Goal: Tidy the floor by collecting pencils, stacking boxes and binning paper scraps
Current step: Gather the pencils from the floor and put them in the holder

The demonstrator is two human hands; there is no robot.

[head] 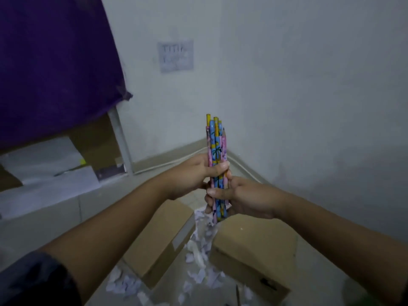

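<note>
Pencil collecting: both hands hold the bundle.
Left hand (194,173) and right hand (242,197) grip the pencils (216,168) upright; boxes (249,257) and paper scraps (198,257) wait on the floor.

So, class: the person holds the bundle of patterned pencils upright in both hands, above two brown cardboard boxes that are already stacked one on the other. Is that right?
Not quite. The head view shows the two brown cardboard boxes side by side on the floor, white paper scraps between them. The left hand and right hand do hold the bundle of patterned pencils upright.
</note>
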